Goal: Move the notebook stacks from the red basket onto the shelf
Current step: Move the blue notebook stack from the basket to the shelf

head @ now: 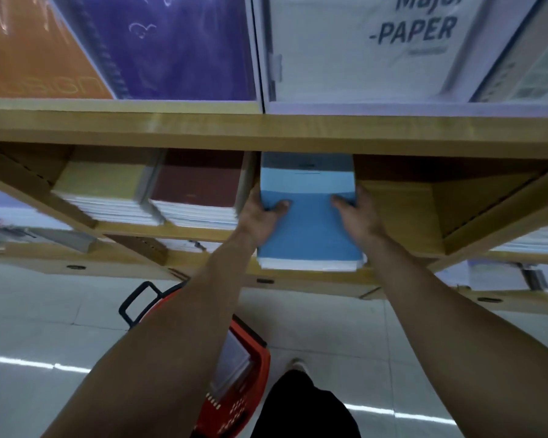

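The left hand and right hand clamped the blue notebook stack by its side edges, thumbs on the cover. It lay partly inside the shelf, beside a maroon stack. The red basket stood on the floor below.

Blue notebook stack, centre: matt paper cover, white page edges underneath. Shelf board at 12 o'clock: light wood-look surface, smooth, slight sheen. Yellow stack and maroon stack, 9 o'clock: matt covers, paper edges. Purple spiral notebook, 11 o'clock: glossy cover with reflections, coil binding. White paper pack, 1 o'clock: shiny film wrap. Red basket, 6 o'clock: moulded plastic, perforated wall. Basket handle: black, smooth. Floor: pale glossy tiles, light streaks.
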Tool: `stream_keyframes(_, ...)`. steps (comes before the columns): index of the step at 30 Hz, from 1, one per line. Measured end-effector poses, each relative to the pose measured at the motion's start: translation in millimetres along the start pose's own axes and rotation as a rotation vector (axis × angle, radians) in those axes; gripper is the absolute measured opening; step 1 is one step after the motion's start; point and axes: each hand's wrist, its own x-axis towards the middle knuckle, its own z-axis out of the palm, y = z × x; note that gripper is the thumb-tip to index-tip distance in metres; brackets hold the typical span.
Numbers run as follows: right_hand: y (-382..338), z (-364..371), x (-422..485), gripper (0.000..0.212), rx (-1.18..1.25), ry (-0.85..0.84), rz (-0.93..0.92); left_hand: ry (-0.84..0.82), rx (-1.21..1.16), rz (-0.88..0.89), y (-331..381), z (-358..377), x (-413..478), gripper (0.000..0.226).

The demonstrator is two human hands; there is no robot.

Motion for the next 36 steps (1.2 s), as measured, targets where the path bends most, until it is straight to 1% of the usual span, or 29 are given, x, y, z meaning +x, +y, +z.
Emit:
stream_keyframes(4,7,2,7,0.037,-0.041,-0.013,0.003,0.015,0.078,-0.04,-14,-1,12,0.049)
stream_keyframes(9,12,5,1,0.043,-0.075,0.054,0.009,0.063,0.157,0.016,-22,0,15,0.048)
stream_keyframes(12,13,9,-3,0.043,-0.093,0.082,-0.001,0.044,0.195,0.0,-22,-5,17,0.046)
stream_keyframes(17,15,9,-16,0.044,-0.234,0.144,-0.018,-0.024,0.105,-0.09,-27,-6,1,0.046)
stream_keyframes(18,16,7,-18,0.047,-0.261,0.152,-0.007,-0.021,0.086,-0.096,-31,-7,-5,0.042)
stream_keyframes(20,21,3,-26,0.057,-0.239,0.134,0.063,-0.006,0.042,-0.123,-38,-8,-20,0.036)
stream_keyframes(22,26,-1,-38,0.064,-0.193,0.085,0.16,0.011,0.048,-0.119,-45,-9,-33,0.038)
stream_keyframes(24,30,-1,-51,0.062,-0.157,0.025,0.185,0.034,0.106,-0.084,-46,-7,-40,0.042)
stream_keyframes(26,32,3,-61,0.057,-0.11,0.024,0.118,0.042,0.106,-0.075,-41,-5,-41,0.045)
stream_keyframes(28,30,8,-67,0.055,-0.056,0.084,0.036,0.043,0.108,-0.065,-34,-2,-41,0.046)
stream_keyframes(30,28,13,-67,0.06,-0.026,0.13,0.006,0.047,0.15,-0.033,-28,-2,-36,0.046)
stream_keyframes(33,25,14,-55,0.075,-0.024,0.154,-0.012,0.065,0.16,-0.002,-21,1,-17,0.046)
stream_keyframes(34,21,13,-48,0.075,-0.029,0.165,-0.014,0.075,0.167,0.001,-17,2,-10,0.046)
stream_keyframes(36,13,11,-31,0.065,-0.037,0.172,-0.025,0.088,0.174,-0.002,-9,7,6,0.044)
